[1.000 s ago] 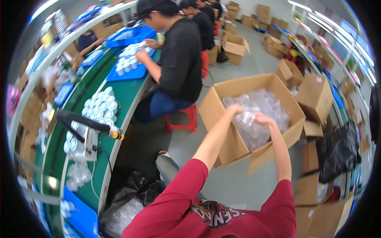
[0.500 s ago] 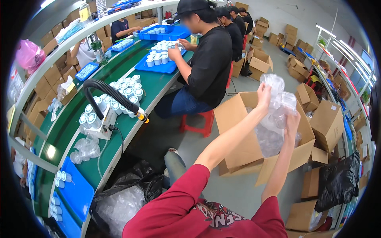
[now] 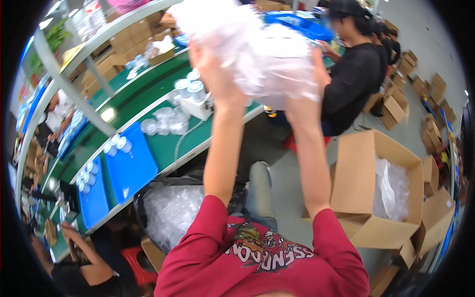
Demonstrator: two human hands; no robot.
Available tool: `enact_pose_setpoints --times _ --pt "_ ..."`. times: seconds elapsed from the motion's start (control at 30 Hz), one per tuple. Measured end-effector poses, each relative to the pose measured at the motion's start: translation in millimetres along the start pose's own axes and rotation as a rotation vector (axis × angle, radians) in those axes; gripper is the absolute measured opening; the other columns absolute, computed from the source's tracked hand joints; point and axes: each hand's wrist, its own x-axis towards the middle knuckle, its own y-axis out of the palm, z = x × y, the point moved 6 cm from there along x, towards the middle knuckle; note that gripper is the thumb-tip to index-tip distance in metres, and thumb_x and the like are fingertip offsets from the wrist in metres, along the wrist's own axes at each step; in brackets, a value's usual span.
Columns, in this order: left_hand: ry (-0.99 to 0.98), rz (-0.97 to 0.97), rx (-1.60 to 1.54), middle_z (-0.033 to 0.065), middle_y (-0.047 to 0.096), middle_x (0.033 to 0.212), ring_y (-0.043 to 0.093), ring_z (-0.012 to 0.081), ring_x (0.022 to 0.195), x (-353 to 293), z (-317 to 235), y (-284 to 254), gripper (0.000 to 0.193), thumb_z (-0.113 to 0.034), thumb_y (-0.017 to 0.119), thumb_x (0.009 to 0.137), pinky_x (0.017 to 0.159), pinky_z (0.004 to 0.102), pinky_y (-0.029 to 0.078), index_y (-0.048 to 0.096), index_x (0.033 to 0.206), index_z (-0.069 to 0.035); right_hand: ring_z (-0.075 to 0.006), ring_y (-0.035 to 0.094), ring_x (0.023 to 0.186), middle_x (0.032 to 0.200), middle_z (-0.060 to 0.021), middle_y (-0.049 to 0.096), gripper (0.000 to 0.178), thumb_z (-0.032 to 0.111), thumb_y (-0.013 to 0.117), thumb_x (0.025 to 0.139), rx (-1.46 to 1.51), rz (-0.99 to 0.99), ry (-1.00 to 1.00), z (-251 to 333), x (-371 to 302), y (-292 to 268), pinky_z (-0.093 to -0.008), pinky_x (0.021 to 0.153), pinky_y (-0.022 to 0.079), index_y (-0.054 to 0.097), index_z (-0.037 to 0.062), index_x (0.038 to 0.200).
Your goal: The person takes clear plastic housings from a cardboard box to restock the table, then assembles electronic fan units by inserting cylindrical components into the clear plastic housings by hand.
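Observation:
Both hands are raised in front of me around a bundle of clear plastic packaging pieces (image 3: 272, 59), washed out white by glare. My left hand (image 3: 213, 74) grips the bundle's left side. My right hand (image 3: 308, 91) grips its lower right, with fingers partly blurred. Beyond and below it runs the green workbench (image 3: 166, 146), where a small pile of similar clear plastic pieces (image 3: 167, 121) lies. Beside that pile, several light-blue cylinders (image 3: 190, 88) stand by a white box-like device (image 3: 200, 106), partly hidden by my left arm.
Two blue trays (image 3: 131, 163) with light-blue cylinders lie on the bench. A black bag (image 3: 173, 208) of clear plastic stands below its edge. To my right is an open carton (image 3: 356, 178) with clear plastic inside. Co-workers sit at far right (image 3: 354, 74) and lower left (image 3: 89, 267).
My hands have swung left and up with the plastic pieces, away from above the open carton to over the bench side. My view has turned left too.

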Motion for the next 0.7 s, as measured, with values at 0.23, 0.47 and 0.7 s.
enact_pose_setpoints --times 0.23,0.47,0.7 --pt "-0.075 -0.077 -0.060 0.0150 0.056 0.115 0.055 0.0302 0.105 61.1 -77.4 -290.5 0.042 -0.024 0.049 0.086 0.089 0.0444 0.045 0.048 0.121 0.000 -0.0053 0.054 0.068 0.081 0.0007 0.063 0.016 0.006 0.059 0.079 0.394 0.277 0.558 -223.8 -58.9 191.0 -0.0220 0.060 0.043 0.066 0.0023 0.093" --pt "-0.177 -0.530 -0.128 0.0159 0.060 0.107 0.058 0.0315 0.096 -45.8 -61.4 -503.9 0.034 -0.016 0.049 0.081 0.086 0.0497 0.047 0.055 0.111 0.000 -0.0068 0.046 0.056 0.062 0.0012 0.056 0.022 0.022 0.058 0.081 0.108 0.174 0.787 -406.7 -99.8 270.5 -0.0257 0.050 0.036 0.061 0.0038 0.070" --pt "-0.161 -0.804 0.726 0.0064 0.057 0.096 0.053 0.0123 0.072 -48.4 -31.2 -436.6 0.027 -0.010 0.047 0.085 0.054 0.0256 0.040 0.051 0.111 -0.006 -0.0280 0.062 0.071 0.084 -0.0184 0.065 0.035 0.034 0.056 0.078 -0.586 0.530 0.721 -493.3 -103.2 244.3 -0.0396 0.067 0.048 0.064 0.0002 0.083"
